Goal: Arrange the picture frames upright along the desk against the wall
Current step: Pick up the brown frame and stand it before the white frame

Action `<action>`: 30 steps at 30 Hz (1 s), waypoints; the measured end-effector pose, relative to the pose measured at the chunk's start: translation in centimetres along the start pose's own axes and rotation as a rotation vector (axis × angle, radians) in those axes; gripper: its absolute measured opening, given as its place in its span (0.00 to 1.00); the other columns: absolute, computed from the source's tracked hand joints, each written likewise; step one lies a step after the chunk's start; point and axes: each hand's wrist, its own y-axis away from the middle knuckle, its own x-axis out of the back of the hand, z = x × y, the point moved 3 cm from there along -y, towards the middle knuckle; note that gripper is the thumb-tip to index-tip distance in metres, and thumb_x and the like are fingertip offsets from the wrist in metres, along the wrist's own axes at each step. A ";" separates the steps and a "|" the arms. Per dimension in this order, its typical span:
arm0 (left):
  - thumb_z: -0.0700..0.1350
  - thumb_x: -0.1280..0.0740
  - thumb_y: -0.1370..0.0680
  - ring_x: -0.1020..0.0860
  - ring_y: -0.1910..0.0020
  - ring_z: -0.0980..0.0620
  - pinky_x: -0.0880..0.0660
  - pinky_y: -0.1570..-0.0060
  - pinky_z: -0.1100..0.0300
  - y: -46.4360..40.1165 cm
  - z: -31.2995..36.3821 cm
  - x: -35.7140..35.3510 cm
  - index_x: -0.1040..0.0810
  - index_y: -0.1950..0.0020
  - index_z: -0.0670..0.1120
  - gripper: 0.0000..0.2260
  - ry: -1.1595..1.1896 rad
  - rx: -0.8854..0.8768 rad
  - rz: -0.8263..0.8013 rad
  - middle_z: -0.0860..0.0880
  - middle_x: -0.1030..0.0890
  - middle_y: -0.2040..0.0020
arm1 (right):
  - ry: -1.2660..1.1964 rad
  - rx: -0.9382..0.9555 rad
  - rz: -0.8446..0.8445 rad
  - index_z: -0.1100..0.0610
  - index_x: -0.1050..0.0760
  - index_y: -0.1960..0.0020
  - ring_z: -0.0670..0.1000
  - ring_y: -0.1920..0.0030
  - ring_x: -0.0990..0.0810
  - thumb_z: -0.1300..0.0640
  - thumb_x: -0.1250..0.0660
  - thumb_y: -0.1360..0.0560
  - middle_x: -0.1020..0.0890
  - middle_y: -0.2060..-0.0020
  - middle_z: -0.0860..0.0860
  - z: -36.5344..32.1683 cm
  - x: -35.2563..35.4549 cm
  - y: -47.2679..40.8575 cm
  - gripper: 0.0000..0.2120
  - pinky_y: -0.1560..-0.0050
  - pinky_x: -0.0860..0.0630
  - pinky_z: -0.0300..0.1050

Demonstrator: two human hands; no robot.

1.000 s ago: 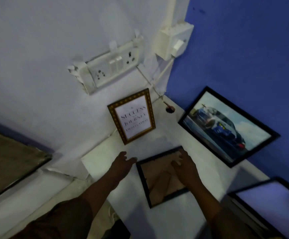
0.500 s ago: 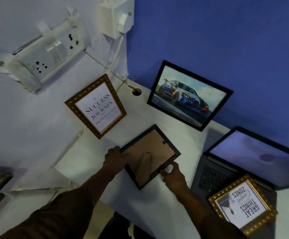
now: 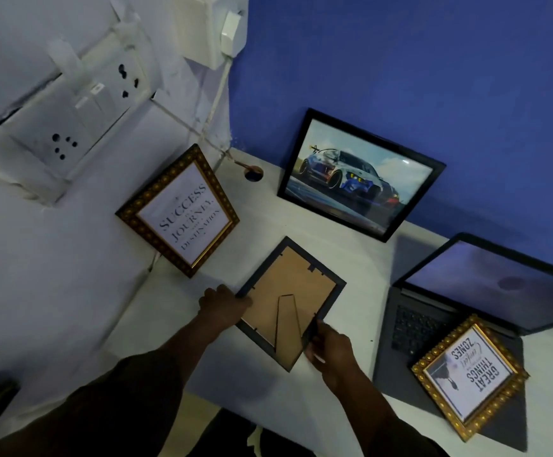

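I have the dark frame [image 3: 290, 303] lying face down on the desk [image 3: 169, 301] in the middle of the picture, its brown backing and folded stand toward me. My left hand [image 3: 224, 305] clasps its left edge, fingers curled over the rim. My right hand [image 3: 329, 346] pinches the lower right edge near the corner.

It looks light and stiff, a thin moulding around board, and I judge there is glass on the hidden front, so it will crack if it drops or twists. The smooth rim could slip. I think the safest hold is on two opposite edges, as now, keeping clear of the stand so that it can swing out.

I count four frames in all. This one lies flat. A gold frame with a "Success" print [image 3: 182, 212] leans upright against the pale wall at centre left. A black frame with a car picture [image 3: 360, 173] leans against the blue wall at upper centre. A second gold frame [image 3: 469, 377] lies on the laptop [image 3: 413, 328] at lower right. There is one laptop, open, and one socket board [image 3: 67, 117] at upper left.
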 end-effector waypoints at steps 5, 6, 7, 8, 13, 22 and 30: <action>0.48 0.34 0.20 0.19 0.56 0.47 0.17 0.53 0.48 0.9 -0.5 0.5 0.25 0.46 0.43 0.09 0.153 -0.196 -0.063 0.43 0.19 0.49 | 0.038 0.105 0.025 0.60 0.19 0.47 0.55 0.56 0.21 0.62 0.37 0.18 0.18 0.54 0.59 -0.2 1.8 0.2 0.07 0.56 0.21 0.46; 0.47 0.33 0.20 0.18 0.57 0.46 0.16 0.55 0.49 1.3 -0.2 0.9 0.24 0.46 0.44 0.07 0.181 -0.231 -0.063 0.43 0.19 0.51 | 0.049 0.163 0.029 0.59 0.19 0.48 0.55 0.56 0.21 0.63 0.38 0.18 0.18 0.53 0.61 -0.6 1.8 0.3 0.08 0.56 0.22 0.46; 0.46 0.33 0.20 0.17 0.58 0.46 0.16 0.59 0.52 2.1 0.2 1.1 0.24 0.45 0.45 0.07 0.215 -0.274 -0.069 0.44 0.18 0.51 | 0.061 0.228 0.039 0.58 0.20 0.47 0.55 0.56 0.21 0.65 0.39 0.18 0.18 0.52 0.62 -0.7 2.4 0.5 0.09 0.55 0.21 0.47; 0.45 0.32 0.20 0.16 0.59 0.46 0.17 0.62 0.54 2.7 0.7 1.5 0.24 0.43 0.46 0.07 0.263 -0.316 -0.072 0.44 0.18 0.51 | 0.079 0.305 0.046 0.56 0.21 0.43 0.55 0.56 0.20 0.67 0.41 0.18 0.17 0.51 0.62 -1.1 2.7 0.7 0.12 0.54 0.20 0.49; 0.38 0.33 0.20 0.19 0.62 0.44 0.18 0.62 0.54 6.6 3.5 2.3 0.19 0.40 0.44 0.10 0.602 -0.384 -0.162 0.40 0.19 0.51 | 0.626 0.925 0.009 0.52 0.29 0.27 0.55 0.51 0.17 0.74 0.37 0.23 0.18 0.47 0.53 -2.8 4.9 2.6 0.29 0.48 0.18 0.49; 0.47 0.34 0.20 0.24 0.72 0.49 0.24 0.65 0.56 16.8 6.3 0.2 0.17 0.50 0.38 0.13 0.910 -0.396 -0.210 0.43 0.21 0.69 | 0.782 1.269 0.084 0.52 0.19 0.51 0.47 0.63 0.17 0.51 0.32 0.21 0.17 0.61 0.48 -5.0 11.9 9.8 0.06 0.62 0.24 0.39; 0.59 0.38 0.19 0.26 0.73 0.50 0.27 0.67 0.57 24.8 7.9 -9.4 0.22 0.44 0.45 0.18 0.791 -0.407 -0.128 0.45 0.21 0.68 | 0.369 1.097 -0.077 0.49 0.20 0.54 0.42 0.60 0.16 0.51 0.35 0.18 0.15 0.62 0.48 -1.4 24.2 15.1 0.08 0.57 0.21 0.39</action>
